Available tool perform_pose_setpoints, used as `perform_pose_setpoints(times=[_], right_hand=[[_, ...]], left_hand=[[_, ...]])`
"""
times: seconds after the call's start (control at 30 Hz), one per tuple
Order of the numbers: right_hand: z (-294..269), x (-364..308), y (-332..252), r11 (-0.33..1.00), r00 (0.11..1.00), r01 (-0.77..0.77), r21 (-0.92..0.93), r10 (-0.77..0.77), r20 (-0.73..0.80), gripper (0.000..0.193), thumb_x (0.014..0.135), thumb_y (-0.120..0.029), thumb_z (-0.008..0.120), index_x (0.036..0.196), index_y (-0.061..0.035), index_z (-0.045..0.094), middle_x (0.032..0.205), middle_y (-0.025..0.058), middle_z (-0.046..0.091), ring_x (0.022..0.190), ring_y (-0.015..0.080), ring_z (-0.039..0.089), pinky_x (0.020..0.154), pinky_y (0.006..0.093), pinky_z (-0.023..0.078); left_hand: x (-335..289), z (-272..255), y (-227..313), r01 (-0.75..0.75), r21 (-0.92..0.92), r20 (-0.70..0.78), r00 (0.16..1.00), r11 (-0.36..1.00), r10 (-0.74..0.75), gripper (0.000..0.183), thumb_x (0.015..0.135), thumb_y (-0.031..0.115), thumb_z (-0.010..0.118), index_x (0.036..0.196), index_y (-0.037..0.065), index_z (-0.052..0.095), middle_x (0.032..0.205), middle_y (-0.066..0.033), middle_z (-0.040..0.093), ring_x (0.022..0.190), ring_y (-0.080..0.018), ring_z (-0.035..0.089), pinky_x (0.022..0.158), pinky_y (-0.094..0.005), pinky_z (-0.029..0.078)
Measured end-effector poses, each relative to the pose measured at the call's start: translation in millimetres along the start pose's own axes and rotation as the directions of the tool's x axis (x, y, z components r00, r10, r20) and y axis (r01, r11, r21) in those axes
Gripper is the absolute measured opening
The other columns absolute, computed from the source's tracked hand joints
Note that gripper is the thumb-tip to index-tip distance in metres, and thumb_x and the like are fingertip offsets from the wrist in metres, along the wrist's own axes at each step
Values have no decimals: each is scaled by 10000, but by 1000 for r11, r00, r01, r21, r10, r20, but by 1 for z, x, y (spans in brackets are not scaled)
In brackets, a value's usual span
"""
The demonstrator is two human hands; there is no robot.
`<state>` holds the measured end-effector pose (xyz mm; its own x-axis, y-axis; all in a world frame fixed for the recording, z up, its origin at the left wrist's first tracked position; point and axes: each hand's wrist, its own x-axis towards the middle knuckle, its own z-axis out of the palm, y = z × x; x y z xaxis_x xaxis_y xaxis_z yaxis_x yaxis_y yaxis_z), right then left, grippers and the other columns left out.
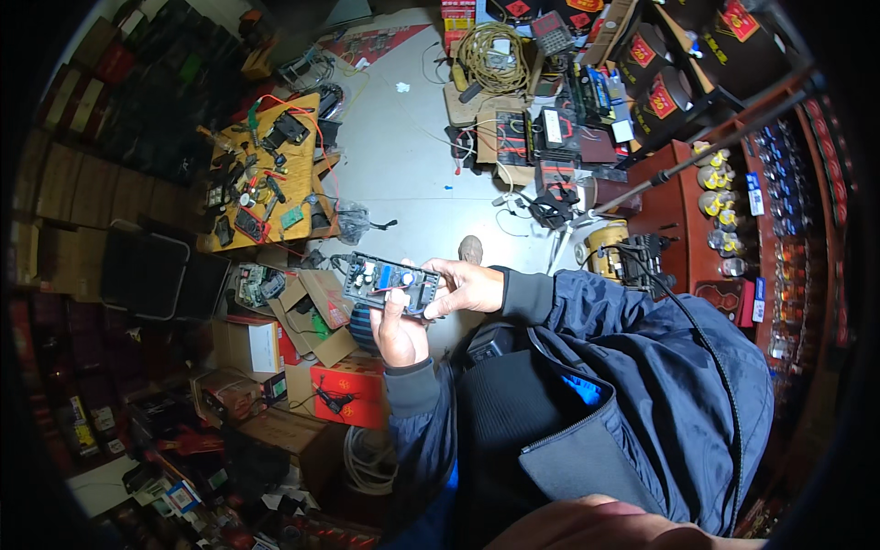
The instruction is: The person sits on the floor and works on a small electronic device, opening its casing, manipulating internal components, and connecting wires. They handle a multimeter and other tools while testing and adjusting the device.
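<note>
Between my hands is an opened black electronic device (367, 291), its casing exposing a circuit board with a blue block and small round parts. My left hand (399, 337) supports it from below, the thumb pointing up against its near edge. Gripping the right end is my right hand (469, 288), with fingers on the far edge and thumb on the near side. Its underside is hidden, as are some of my left fingers. A dark cable leaves the device's left end.
At left stands a wooden table (257, 234) with tools, wires and a red multimeter (250, 225). Opened cardboard boxes (323, 323) and a red box (353, 392) sit near my left arm. A metal pole (674, 172) slants across the right, beside red shelves. Coiled cable (492, 60) lies ahead.
</note>
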<state>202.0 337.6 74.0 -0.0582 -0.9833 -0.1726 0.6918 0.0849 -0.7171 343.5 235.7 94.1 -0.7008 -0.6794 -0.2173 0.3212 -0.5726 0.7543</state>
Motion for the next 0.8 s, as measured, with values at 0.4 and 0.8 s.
perform_pose_setpoints(times=[0.4,0.8], right_hand=[[-84,149,-74,995,996,-86,50,88,-34,538,898,-13,784,1352,-26,496,1049,34,688,971,101,657,865,261,519],[-137,239,-184,992,916,124,34,-101,-388,593,915,70,715,1415,6,403,1136,105,687,1038,170,692,932,304,554]], left_hand=[[192,-13,21,26,130,-45,999,991,-20,564,991,196,582,1493,-11,431,1412,-187,560,1321,-308,543,1140,-470,428],[384,35,41,264,-12,134,956,964,-260,476,1010,73,572,1467,4,459,1358,-197,610,1251,-319,602,1087,-465,490]])
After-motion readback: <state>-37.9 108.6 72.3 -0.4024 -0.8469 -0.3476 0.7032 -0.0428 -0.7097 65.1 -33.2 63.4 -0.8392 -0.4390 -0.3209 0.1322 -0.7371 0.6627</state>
